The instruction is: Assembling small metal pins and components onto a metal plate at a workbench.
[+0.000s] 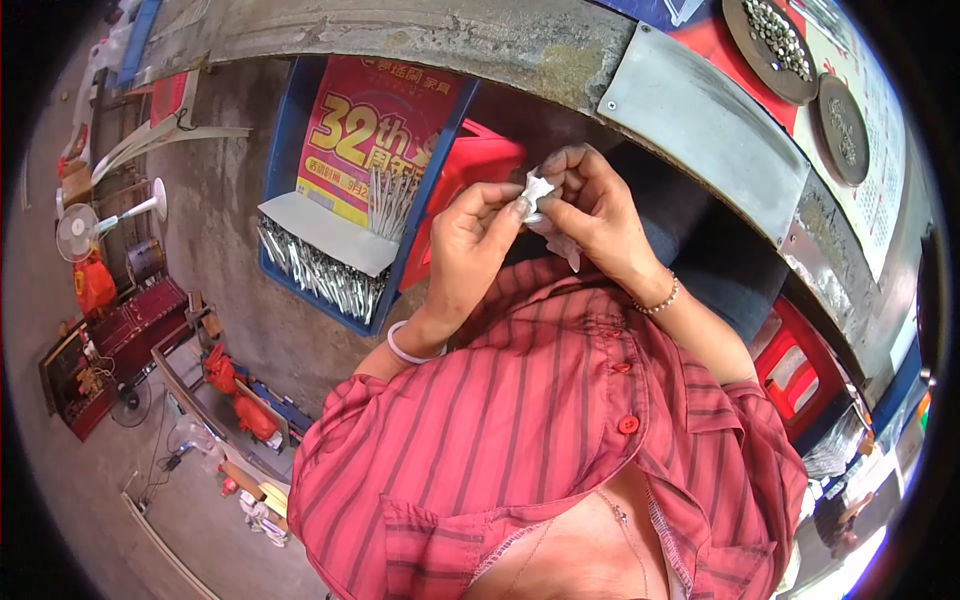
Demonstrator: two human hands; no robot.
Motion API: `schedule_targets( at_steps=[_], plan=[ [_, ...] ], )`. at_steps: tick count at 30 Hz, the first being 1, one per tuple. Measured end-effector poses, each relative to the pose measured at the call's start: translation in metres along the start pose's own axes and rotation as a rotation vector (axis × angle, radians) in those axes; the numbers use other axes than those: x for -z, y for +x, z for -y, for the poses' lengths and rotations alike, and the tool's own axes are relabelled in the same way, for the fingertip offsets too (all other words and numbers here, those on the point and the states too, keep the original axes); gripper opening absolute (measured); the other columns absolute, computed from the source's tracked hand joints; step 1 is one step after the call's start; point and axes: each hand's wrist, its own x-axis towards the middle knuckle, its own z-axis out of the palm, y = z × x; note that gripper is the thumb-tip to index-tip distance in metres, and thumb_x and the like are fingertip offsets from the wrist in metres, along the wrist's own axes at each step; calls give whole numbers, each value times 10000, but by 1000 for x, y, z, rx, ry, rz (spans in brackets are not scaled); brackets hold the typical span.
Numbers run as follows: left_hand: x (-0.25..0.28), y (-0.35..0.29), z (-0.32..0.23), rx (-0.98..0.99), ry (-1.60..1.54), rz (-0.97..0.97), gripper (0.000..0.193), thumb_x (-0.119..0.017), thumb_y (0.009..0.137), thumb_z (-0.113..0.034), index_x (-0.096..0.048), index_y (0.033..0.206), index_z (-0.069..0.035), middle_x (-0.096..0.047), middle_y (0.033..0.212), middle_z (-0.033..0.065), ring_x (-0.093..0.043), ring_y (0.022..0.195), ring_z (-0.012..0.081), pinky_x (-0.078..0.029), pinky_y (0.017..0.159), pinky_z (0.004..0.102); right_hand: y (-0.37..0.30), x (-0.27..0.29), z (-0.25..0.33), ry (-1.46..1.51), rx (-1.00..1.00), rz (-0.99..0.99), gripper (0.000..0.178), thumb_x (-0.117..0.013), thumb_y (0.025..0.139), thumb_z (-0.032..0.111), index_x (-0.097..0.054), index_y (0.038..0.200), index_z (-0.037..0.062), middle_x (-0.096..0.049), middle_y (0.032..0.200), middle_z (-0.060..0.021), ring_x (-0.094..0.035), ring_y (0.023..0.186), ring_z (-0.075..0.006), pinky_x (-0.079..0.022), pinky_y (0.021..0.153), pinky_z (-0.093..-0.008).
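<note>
Held up in front of my chest is a crumpled piece of thin white material that looks like tissue (538,188), with a loose end hanging below. My left hand (472,238), with a pale bangle at its wrist, pinches one side of it between thumb and fingers. From the other side my right hand (603,217), which wears a beaded bracelet, grips it with curled fingers. The fingertips of both hands almost meet. Whether anything is wrapped inside the white piece cannot be seen.
Left of my hands stands a blue bin (277,170) with several slim metal parts (325,275) and a printed pink sheet (365,130). Beyond runs a worn workbench edge with a metal plate (705,130). Two brown dishes (765,75) (843,130) hold small parts. Red plastic stools (800,365) stand nearby.
</note>
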Motion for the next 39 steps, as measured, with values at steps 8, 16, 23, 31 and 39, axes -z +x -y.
schedule_targets(
  at_steps=[8, 16, 23, 31, 39],
  plan=[
    [6, 0, -1, 4, -38, -92, 79, -524, 919, -35, -570, 950, 23, -618, 832, 21, -568, 717, 49, -473, 637, 185, 2, 3, 5, 73, -58, -23, 256, -562, 837, -42, -448, 1063, -5, -577, 910, -56, -574, 802, -92, -489, 697, -221],
    [3, -2, -2, -290, 331, -70, 73, -552, 849, 40, -588, 913, 37, -581, 956, 81, -574, 804, 98, -477, 656, 212, -2, -4, -3, -205, -70, 29, 195, -573, 872, 71, -539, 1028, -39, -590, 860, -38, -569, 752, -78, -483, 644, -224],
    [5, -1, -1, -207, 187, -106, 84, -539, 833, 68, -585, 895, 35, -564, 951, 78, -570, 786, 96, -471, 654, 205, -2, -7, 0, -42, -87, 19, 204, -538, 873, 22, -513, 1066, -40, -603, 891, -49, -594, 802, -90, -504, 716, -233],
    [3, -1, 3, -271, 277, -127, 52, -558, 823, 35, -566, 873, 41, -544, 959, 64, -543, 825, 116, -463, 705, 253, 1, -10, -5, 6, -22, 15, 290, -490, 812, -79, -479, 1096, -24, -582, 937, -43, -582, 823, -88, -484, 728, -215],
    [27, 22, -12, -20, -439, -439, 117, -450, 957, -134, -530, 945, -49, -594, 886, 37, -573, 775, 96, -473, 697, 238, 2, 21, -9, -121, -74, -28, 246, -449, 777, -47, -549, 1001, -18, -580, 866, -7, -542, 745, -81, -444, 666, -212]
  ],
)
